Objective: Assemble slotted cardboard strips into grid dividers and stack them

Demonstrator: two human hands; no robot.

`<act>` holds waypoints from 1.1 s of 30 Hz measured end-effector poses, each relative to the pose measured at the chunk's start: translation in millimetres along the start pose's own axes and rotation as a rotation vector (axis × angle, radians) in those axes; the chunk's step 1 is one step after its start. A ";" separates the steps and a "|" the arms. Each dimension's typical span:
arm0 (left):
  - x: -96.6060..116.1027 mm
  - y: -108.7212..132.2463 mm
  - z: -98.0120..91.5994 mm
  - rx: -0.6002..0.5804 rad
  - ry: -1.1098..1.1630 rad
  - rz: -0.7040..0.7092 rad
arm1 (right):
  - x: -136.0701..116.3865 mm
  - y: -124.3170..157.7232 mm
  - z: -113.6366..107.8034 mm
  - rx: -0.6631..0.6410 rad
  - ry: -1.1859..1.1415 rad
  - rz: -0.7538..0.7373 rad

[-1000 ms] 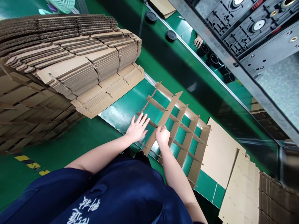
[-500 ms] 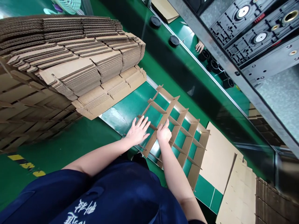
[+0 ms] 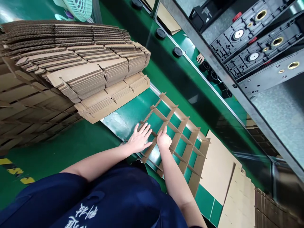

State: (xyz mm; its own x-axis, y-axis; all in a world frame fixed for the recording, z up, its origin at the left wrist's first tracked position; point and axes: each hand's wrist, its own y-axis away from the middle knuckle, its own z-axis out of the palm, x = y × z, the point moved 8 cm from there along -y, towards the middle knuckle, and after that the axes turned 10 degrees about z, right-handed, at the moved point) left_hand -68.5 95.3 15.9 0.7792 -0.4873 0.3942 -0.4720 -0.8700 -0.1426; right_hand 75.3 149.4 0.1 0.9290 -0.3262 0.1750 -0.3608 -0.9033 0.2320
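A grid of interlocked cardboard dividers (image 3: 191, 149) lies on the green bench in front of me. My left hand (image 3: 139, 139) is spread flat over its left end, fingers apart, palm down. Just right of it, my right hand (image 3: 163, 140) is closed on a cardboard divider strip (image 3: 149, 152), the second crosswise one from the left. That strip sits about level with its neighbours. My right fingers are curled, so the exact grip underneath is hidden.
Slotted cardboard strips (image 3: 78, 76) stand in a thick stack at left. Flat cardboard sheets (image 3: 218, 164) lie right of the grid. Beyond the conveyor belt (image 3: 180, 82), another person's hand (image 3: 200, 58) is near black round parts (image 3: 213, 76). A metal-framed shelf (image 3: 213, 60) overhangs the upper right.
The divider strip under my right hand has sunk into the grid; its raised far end has come down level with the others. My left hand stays spread. The view has shifted slightly.
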 end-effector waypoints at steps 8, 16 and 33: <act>52.8 11.9 33.5 -0.065 0.093 0.233 | -6.9 -54.4 -38.7 0.290 -0.181 -0.200; 50.8 13.3 38.8 -0.064 0.044 0.210 | 0.2 -62.5 -17.9 0.183 -0.173 -0.263; -68.5 -50.6 30.7 -0.425 -0.271 -0.010 | 360.7 14.8 74.7 -0.057 -0.173 0.338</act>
State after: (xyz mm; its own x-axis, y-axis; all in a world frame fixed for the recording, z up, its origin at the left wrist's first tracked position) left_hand -85.4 170.4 -31.8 0.8370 -0.5301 0.1356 -0.5462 -0.7949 0.2643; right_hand 411.2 -2.4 -4.9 0.7552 -0.6496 0.0879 -0.6487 -0.7214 0.2425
